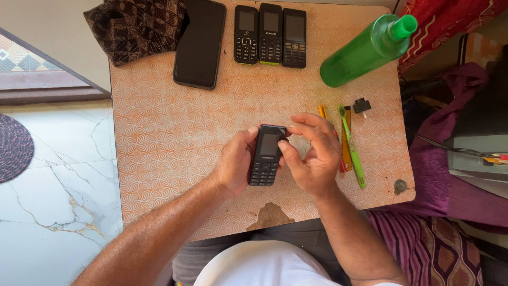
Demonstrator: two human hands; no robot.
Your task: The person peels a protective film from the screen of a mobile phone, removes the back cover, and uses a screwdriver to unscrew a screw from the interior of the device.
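Single head-worn view, looking almost straight down from above the person's lap onto a small patterned table point(159, 132) filling frame centre. Fairly near: forearms enter from the bottom edge. Marble floor point(47, 175) shows at left, fabrics at right.

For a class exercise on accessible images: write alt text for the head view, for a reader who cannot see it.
Two bare hands hold a small black keypad phone over an orange patterned table, the left hand gripping its side, the right hand at its top edge. Three more keypad phones, a smartphone, a green bottle and a green toothbrush lie around.
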